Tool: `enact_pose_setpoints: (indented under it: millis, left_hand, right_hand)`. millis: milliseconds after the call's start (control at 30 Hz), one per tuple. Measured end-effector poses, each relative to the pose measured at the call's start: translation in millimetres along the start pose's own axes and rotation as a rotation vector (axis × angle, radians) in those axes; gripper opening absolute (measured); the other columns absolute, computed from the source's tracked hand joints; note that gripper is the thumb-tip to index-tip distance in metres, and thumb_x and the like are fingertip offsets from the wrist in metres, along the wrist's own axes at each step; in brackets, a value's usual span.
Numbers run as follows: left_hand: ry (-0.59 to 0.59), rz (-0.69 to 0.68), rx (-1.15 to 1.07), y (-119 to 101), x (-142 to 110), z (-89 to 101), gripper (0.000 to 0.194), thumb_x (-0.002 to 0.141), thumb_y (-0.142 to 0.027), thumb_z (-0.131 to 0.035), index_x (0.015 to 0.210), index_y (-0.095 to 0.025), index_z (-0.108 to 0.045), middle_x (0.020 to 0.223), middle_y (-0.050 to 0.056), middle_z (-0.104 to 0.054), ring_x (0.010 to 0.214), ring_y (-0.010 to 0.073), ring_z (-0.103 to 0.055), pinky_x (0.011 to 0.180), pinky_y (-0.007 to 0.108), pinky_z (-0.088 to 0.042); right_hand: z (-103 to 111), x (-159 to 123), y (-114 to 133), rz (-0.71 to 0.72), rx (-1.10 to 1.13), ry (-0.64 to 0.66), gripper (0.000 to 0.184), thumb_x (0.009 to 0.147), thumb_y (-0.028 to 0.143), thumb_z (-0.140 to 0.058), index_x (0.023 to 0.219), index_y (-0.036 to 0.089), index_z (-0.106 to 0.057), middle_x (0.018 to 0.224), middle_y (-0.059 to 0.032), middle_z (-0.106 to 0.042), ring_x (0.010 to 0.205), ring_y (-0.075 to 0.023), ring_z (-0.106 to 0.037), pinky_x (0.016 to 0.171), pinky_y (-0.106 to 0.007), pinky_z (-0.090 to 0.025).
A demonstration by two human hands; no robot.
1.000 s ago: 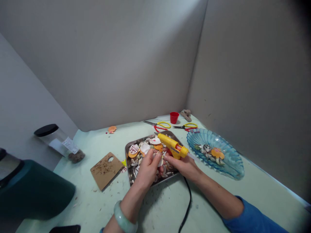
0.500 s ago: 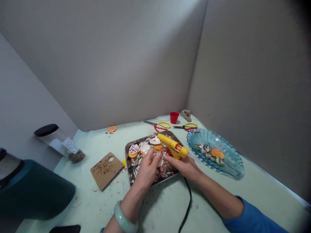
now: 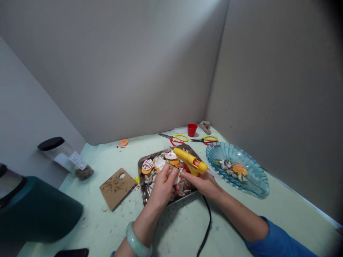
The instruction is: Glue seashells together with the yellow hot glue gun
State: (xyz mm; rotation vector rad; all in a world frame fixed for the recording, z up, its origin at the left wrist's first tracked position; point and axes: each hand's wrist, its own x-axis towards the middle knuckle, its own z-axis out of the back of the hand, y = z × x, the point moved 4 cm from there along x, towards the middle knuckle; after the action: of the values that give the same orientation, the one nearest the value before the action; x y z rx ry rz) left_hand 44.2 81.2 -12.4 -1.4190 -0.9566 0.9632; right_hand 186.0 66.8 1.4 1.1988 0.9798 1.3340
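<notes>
My left hand (image 3: 164, 182) is closed with a small whitish shell (image 3: 177, 179) pinched in its fingers, mostly hidden by them. Close beside it, my right hand (image 3: 199, 180) grips a yellow glue gun (image 3: 189, 159) whose nozzle points up and left, while its thumb and fingertips reach to the left hand's fingertips. Both hands are over the near side of a metal tray (image 3: 139, 175) holding many shells, among them a white one (image 3: 160, 164) and a speckled one (image 3: 147, 164). A black cord (image 3: 208, 221) runs from the glue gun toward the front edge.
To the right stands a blue scalloped dish (image 3: 257, 182) with shells. Two pairs of scissors (image 3: 180, 137) (image 3: 206, 139) and a red cup (image 3: 192, 130) sit behind the tray. A brown board (image 3: 115, 187), a clear jar (image 3: 72, 159) and a teal bottle (image 3: 40, 210) are on the left.
</notes>
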Motion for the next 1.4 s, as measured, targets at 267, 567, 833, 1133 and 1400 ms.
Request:
enact_pose_setpoints:
  millis: [267,567,833,1133,1400]
  left_hand:
    - [0.000,0.013,-0.009,-5.1,-1.9,-3.2,0.036,0.083,-0.055,-0.060,0.083,-0.022,-0.045,0.053,-0.007,-0.055,0.042,0.0106,-0.049,0.042,0.021,-0.041]
    - [-0.040,-0.013,0.079,-6.2,-2.6,-3.0,0.030,0.087,-0.050,-0.056,0.085,-0.022,-0.047,0.056,-0.007,-0.053,0.043,0.0103,-0.049,0.043,0.021,-0.040]
    - [-0.037,-0.003,0.046,-6.4,-3.0,-3.2,0.034,0.084,-0.053,-0.059,0.080,-0.023,-0.045,0.058,-0.007,-0.052,0.041,0.0096,-0.048,0.041,0.020,-0.038]
    - [-0.030,-0.004,0.044,-8.0,-3.6,-3.8,0.032,0.086,-0.051,-0.057,0.080,-0.023,-0.042,0.055,-0.008,-0.052,0.040,0.0088,-0.047,0.041,0.020,-0.038]
    - [-0.056,-0.027,0.033,-6.5,-0.9,-1.5,0.041,0.085,-0.062,-0.053,0.080,-0.022,-0.047,0.057,-0.004,-0.055,0.042,0.0116,-0.049,0.041,0.024,-0.040]
  right_hand:
    - [0.4,1.7,-1.4,0.076,-0.006,0.002,0.020,0.077,0.036,-0.068,0.089,0.020,-0.072,0.082,-0.0033,-0.074,0.077,-0.0225,-0.069,0.073,-0.033,-0.056]
    - [0.1,2.6,-2.8,0.033,-0.032,0.027,0.017,0.078,0.036,-0.068,0.081,0.020,-0.072,0.075,-0.0025,-0.071,0.072,-0.0212,-0.067,0.069,-0.032,-0.055]
    - [-0.1,0.6,4.6,0.035,-0.007,0.020,0.017,0.076,0.034,-0.068,0.083,0.019,-0.070,0.077,-0.0026,-0.072,0.072,-0.0208,-0.067,0.068,-0.031,-0.055]
    - [-0.9,0.6,3.3,0.011,0.020,0.029,0.021,0.076,0.036,-0.069,0.088,0.019,-0.071,0.076,-0.0021,-0.072,0.071,-0.0202,-0.067,0.068,-0.031,-0.055]
    - [0.7,2.3,-1.0,0.010,-0.023,0.025,0.016,0.075,0.033,-0.069,0.081,0.019,-0.070,0.074,-0.0012,-0.071,0.069,-0.0201,-0.066,0.066,-0.031,-0.054]
